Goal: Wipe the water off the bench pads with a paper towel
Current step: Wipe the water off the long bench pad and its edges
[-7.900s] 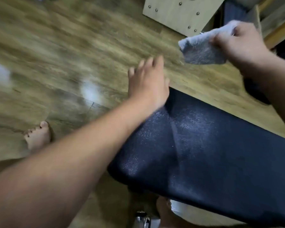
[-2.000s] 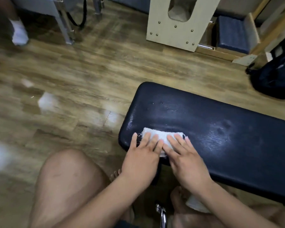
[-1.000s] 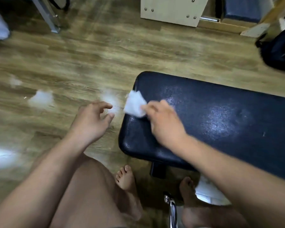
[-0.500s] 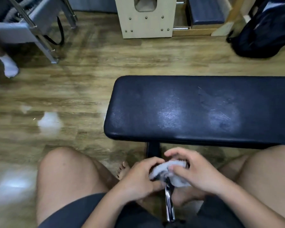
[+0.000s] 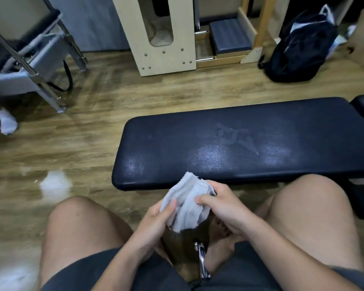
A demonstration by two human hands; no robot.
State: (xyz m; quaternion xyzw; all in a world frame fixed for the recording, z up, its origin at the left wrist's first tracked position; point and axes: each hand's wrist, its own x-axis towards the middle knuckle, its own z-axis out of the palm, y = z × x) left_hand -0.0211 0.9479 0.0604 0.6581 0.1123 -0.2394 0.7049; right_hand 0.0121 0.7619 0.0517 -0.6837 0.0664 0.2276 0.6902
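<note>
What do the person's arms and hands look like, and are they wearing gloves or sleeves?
No gloves and no sleeves in view. The left hand and the right hand are bare, and both forearms are bare as far up as the picture shows. No watch, ring or band shows on either wrist or on the fingers in view. The only clothing in view is a pair of dark grey shorts.

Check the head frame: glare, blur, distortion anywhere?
Head view: soft glare patches on the bench pad and a bright reflection on the wood floor; left edge and bottom-left corner smeared; wide-angle bowing bends the pad's long edges; paper towel and both hands sharp.
</note>
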